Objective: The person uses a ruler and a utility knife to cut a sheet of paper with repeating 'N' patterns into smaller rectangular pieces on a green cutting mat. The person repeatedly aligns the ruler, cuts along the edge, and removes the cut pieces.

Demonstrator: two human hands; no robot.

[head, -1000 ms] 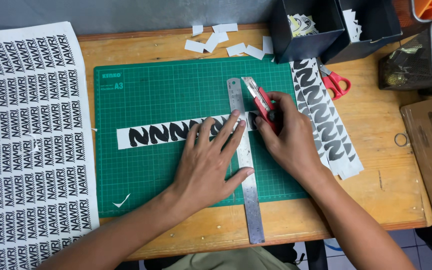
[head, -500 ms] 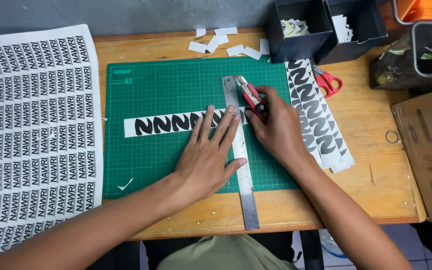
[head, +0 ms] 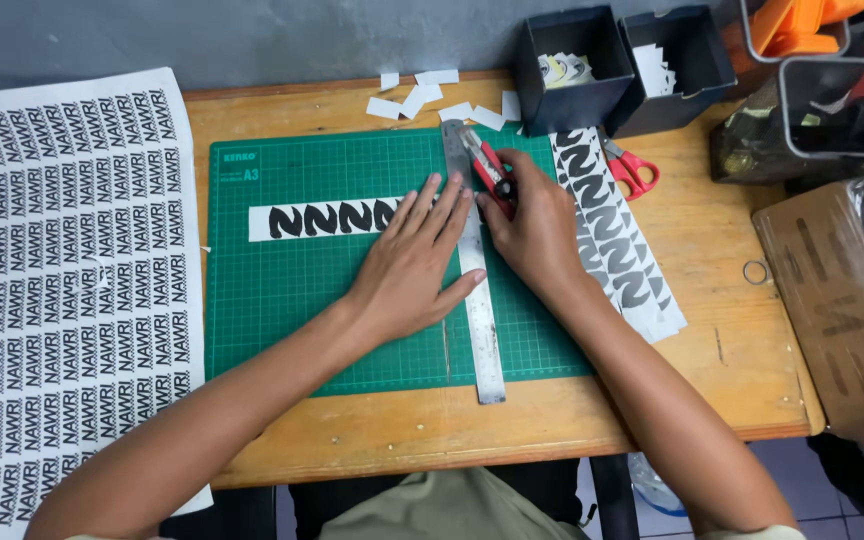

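My left hand lies flat with fingers spread, pressing on a white paper strip with black shapes and on a steel ruler. The ruler stands lengthwise across a green cutting mat. My right hand grips a red utility knife, whose blade rests against the ruler's right edge near the strip's right end. The strip's right end is hidden under my fingers.
A large printed sheet covers the left. More printed strips and red scissors lie right of the mat. Paper offcuts and two dark boxes sit at the back; a cardboard box is on the right.
Both hands stay on the ruler and the knife; the knife has shifted only slightly along the ruler's edge. The view has drifted a little.
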